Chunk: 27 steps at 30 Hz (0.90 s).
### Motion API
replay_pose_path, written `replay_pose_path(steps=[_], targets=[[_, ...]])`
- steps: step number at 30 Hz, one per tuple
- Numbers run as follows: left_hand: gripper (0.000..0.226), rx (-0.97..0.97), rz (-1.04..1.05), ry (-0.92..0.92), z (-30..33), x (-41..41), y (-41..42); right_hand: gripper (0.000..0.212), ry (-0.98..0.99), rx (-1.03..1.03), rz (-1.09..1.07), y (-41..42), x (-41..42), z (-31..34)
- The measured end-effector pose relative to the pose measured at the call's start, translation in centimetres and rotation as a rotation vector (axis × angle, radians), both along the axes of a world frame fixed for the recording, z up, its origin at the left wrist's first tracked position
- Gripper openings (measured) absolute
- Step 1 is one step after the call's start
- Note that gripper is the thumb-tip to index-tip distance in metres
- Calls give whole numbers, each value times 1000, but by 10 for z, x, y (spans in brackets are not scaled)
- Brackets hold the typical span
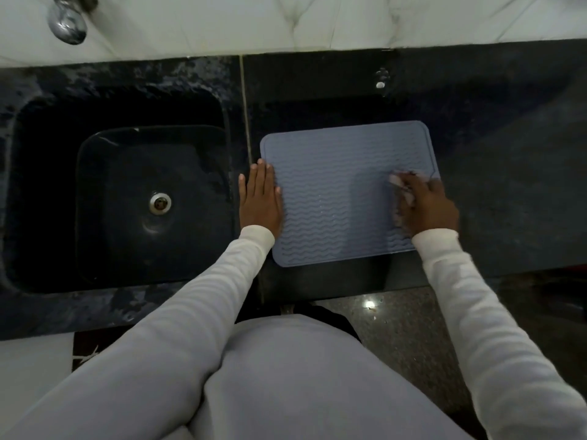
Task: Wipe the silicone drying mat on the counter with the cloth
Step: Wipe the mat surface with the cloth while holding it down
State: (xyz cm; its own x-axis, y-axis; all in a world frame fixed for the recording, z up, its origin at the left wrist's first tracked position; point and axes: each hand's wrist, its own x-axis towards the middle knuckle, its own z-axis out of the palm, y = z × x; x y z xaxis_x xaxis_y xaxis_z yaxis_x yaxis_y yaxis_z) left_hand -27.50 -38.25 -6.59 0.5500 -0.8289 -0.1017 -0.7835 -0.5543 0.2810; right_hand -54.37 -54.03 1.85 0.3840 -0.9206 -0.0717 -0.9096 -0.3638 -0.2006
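Two hands, one mat (336,198), one cloth (401,182)

The cloth (402,188) is motion-blurred and mostly hidden under the right hand (427,208), which also covers the mat's (336,192) right edge. The tap (67,22) is blurred and cut off at the top edge.
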Motion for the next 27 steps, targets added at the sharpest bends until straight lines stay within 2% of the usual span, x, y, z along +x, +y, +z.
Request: replay_pose_path(steps=[3, 5, 9, 12, 20, 27], targets=[[54, -20, 6, 18, 6, 7, -3, 42, -158, 53, 137, 29, 68, 5], [62, 6, -16, -8, 10, 15, -7, 44, -222, 71, 199, 46, 116, 2], [67, 78, -50, -56, 8, 25, -12, 50, -96, 119, 312, 62, 208, -27], [66, 144, -63, -87, 0, 29, -11, 49, -9, 206, 271, 64, 239, -44], [71, 112, -137, -102, 4, 29, -13, 53, 4, 93, 301, 39, 220, -47], [70, 105, -159, -99, 3, 34, -11, 42, 66, 91, 32, -34, 138, -47]])
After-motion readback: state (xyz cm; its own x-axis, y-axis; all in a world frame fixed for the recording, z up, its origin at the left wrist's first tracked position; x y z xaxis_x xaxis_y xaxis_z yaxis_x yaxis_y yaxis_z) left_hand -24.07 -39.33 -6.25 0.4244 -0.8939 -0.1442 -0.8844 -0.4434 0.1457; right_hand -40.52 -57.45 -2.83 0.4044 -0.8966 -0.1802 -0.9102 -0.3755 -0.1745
